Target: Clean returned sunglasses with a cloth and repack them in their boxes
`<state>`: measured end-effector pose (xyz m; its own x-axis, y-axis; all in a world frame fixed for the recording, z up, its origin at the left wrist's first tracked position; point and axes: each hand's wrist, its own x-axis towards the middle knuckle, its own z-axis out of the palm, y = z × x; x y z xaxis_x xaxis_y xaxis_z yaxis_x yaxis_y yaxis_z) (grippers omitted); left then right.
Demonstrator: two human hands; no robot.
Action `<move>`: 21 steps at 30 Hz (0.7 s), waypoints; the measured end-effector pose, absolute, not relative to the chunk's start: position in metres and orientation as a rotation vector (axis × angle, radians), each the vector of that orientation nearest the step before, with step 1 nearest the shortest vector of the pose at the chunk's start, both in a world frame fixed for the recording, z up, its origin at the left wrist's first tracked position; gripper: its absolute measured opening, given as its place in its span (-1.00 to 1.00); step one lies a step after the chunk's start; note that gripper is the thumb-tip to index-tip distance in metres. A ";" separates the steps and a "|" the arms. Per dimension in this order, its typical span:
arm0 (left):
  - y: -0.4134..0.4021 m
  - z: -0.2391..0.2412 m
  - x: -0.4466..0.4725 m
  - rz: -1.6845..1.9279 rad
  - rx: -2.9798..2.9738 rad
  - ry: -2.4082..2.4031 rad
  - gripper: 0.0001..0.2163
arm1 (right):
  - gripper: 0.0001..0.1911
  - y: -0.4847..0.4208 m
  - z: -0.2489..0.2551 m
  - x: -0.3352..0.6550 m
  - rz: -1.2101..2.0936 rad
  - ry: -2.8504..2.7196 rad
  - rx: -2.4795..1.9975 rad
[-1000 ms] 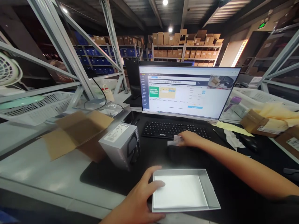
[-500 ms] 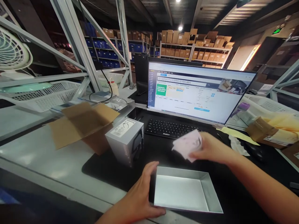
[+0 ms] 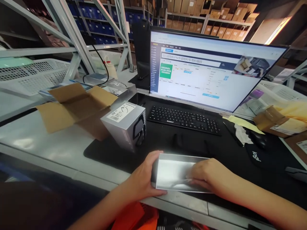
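A shallow open silver box point(image 3: 169, 171) sits near the front edge of the desk. My left hand point(image 3: 144, 179) grips its left end, thumb and fingers on opposite sides. My right hand point(image 3: 211, 174) reaches into the box from the right with curled fingers. Their tips blur against the shiny inside, and what they hold, if anything, cannot be made out. Beyond my left hand a grey product carton point(image 3: 124, 124) with a white label stands upright. Left of it is an open brown cardboard box point(image 3: 92, 119) with its flaps spread.
Behind the hands are a black keyboard point(image 3: 184, 118) and a lit monitor point(image 3: 192, 73). To the right lie a black mouse point(image 3: 259, 139), a crumpled tissue point(image 3: 242, 134) and a brown parcel point(image 3: 271, 119). A white basket point(image 3: 31, 78) stands at left.
My right hand has come down and toward me from above the mat into the silver box. The white folded papers it held are no longer visible. The view has tipped downward.
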<state>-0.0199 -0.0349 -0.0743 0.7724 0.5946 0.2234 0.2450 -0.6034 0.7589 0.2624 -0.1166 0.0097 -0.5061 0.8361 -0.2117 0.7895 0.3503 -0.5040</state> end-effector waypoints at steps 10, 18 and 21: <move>-0.034 -0.074 -0.022 0.612 2.254 0.602 0.08 | -0.51 -0.128 0.003 0.262 0.926 -2.140 -1.777; -0.032 -0.079 -0.025 0.729 2.308 0.498 0.07 | -0.57 -0.129 0.026 0.314 0.175 -2.023 -1.931; -0.030 -0.081 -0.031 0.786 2.282 0.462 0.01 | -0.30 -0.109 0.015 0.346 0.309 -2.110 -1.888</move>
